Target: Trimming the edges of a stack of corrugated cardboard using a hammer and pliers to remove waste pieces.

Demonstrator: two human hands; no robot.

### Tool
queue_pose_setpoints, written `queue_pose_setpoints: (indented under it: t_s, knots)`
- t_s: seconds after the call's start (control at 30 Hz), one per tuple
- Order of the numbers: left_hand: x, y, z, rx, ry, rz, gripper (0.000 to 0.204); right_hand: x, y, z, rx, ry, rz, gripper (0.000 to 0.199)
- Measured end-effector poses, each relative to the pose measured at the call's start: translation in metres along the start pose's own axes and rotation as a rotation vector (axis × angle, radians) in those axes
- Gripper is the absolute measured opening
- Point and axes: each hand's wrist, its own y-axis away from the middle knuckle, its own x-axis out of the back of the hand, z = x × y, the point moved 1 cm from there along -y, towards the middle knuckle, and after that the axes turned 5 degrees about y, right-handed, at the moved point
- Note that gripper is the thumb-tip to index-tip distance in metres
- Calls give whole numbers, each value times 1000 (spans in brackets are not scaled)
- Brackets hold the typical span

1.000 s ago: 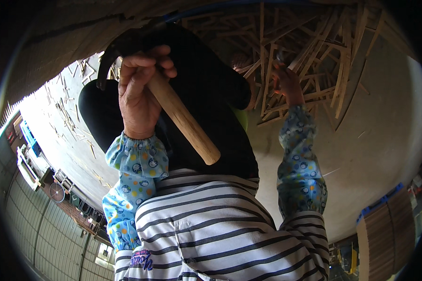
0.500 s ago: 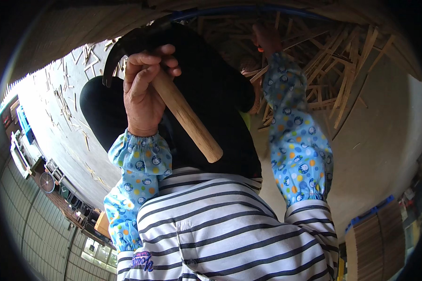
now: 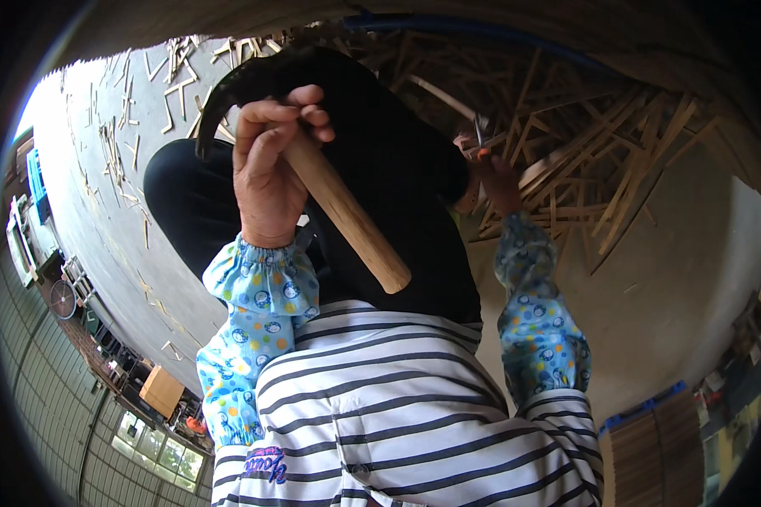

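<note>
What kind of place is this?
Probably a workshop, perhaps for woodwork: wood strips lie heaped and scattered on the floor, the left hand holds a hammer, and a brown stack stands at the lower right.

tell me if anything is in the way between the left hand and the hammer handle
Nothing visible stands between them: the bare left hand grips the wooden hammer handle directly, near the end with the dark head.

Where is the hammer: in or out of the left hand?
In: the left hand grips the hammer near its dark head, fingers bent around the handle.
</note>
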Motion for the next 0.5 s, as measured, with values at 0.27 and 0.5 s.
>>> queue_pose_setpoints:
  t_s: [0.27, 0.5]
  knots:
    - [20, 18, 8, -84, 23, 93, 17, 55, -54, -98, 239, -398, 180, 33]
    - [28, 15, 9, -79, 71, 114, 17, 71, -64, -132, 123, -476, 178, 22]
